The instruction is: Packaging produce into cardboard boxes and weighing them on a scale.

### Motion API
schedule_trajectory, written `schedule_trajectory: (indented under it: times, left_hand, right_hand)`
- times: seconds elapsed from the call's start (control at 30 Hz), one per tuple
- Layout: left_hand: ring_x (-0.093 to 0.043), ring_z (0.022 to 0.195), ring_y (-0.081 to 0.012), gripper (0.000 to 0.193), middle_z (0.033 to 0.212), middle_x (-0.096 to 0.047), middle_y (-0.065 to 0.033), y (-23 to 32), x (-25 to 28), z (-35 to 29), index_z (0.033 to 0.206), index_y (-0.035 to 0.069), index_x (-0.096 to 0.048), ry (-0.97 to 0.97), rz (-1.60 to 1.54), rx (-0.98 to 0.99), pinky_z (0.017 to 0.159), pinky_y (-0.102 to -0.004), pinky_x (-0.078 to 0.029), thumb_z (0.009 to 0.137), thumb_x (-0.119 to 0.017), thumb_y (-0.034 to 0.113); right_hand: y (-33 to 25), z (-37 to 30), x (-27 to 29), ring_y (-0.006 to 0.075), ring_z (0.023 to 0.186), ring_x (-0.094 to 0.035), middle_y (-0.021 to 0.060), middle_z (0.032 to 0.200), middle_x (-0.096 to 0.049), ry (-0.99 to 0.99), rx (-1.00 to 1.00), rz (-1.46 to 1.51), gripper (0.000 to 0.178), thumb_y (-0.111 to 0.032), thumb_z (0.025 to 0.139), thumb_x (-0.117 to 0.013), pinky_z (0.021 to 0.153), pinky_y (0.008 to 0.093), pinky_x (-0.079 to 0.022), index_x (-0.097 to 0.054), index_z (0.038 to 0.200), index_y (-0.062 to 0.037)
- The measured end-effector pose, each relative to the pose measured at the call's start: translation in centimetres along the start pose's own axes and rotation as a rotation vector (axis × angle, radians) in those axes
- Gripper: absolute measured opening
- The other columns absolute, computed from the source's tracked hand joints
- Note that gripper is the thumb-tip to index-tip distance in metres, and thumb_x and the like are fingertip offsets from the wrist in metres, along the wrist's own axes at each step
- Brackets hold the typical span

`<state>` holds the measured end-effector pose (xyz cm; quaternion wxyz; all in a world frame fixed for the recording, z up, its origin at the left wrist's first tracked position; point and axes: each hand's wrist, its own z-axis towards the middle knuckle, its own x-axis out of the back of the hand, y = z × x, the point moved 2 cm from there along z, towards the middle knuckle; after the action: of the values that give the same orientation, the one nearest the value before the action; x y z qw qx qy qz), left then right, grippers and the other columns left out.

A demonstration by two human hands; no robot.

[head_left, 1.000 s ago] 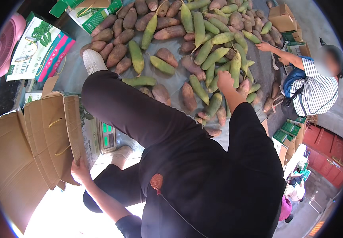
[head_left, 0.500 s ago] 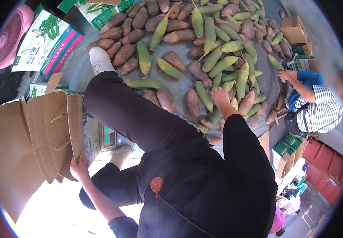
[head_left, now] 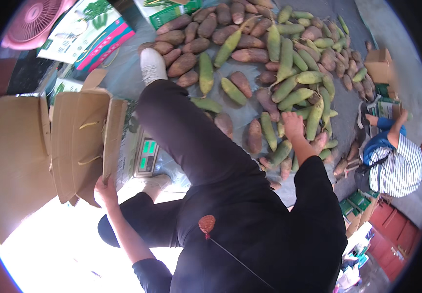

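Gripping carton [head_left: 80,142], left fingers [head_left: 104,186] curled

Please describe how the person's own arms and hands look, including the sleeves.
The left sleeve and the right sleeve are black, plain and short of the wrists. The left hand and the right hand wear no gloves. I see no watch, bracelet, cable or marking on either arm; small details are hard to tell.

A grey-blue sheet [head_left: 241,111] is covering the floor [head_left: 374,33]. Green radishes [head_left: 286,61] are lying mixed with reddish-brown roots [head_left: 182,65], spreading toward the sheet's far and right edges. Toward its left edge, a white shoe [head_left: 152,63] is resting beside the roots.
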<state>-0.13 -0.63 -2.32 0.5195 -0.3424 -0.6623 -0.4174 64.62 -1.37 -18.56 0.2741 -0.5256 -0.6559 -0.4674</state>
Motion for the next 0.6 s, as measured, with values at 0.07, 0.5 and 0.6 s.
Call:
schedule_trajectory:
  times: [0.07,0.5,0.6]
  left_hand:
    - [-0.063,0.072,-0.0309,0.018,0.077,-0.064,-0.0138,0.3,0.1,-0.2,0.086,0.009,-0.066,0.021,0.024,0.025,0.066,-0.0390,-0.048,0.075,-0.063,0.022]
    - [-0.062,0.078,-0.0297,0.018,0.085,-0.064,-0.0113,0.1,0.1,-0.2,0.088,0.008,-0.065,0.031,-0.027,-0.005,0.067,-0.0392,-0.048,0.075,-0.064,0.020]
    - [-0.062,0.079,-0.0317,0.017,0.087,-0.063,-0.0114,0.4,0.7,-0.7,0.088,0.008,-0.065,0.077,-0.064,-0.027,0.069,-0.0402,-0.048,0.074,-0.064,0.017]
  right_hand:
    - [0.3,0.5,1.8,0.0203,0.101,-0.053,0.0021,0.103,-0.057,0.118,-0.087,0.123,0.036,-0.018,0.076,-0.061,0.081,0.0392,-0.040,-0.053,0.112,-0.0147]
    - [-5.1,5.2,27.2,0.0228,0.099,-0.057,0.0115,0.107,-0.057,0.917,0.219,1.181,0.044,-0.009,0.079,-0.067,0.085,0.0310,-0.044,-0.051,0.118,-0.0022]
    - [-10.0,4.3,36.6,0.0160,0.096,-0.059,0.0080,0.107,-0.058,0.946,0.539,1.440,0.040,-0.007,0.080,-0.066,0.082,0.0272,-0.046,-0.053,0.118,-0.0037]
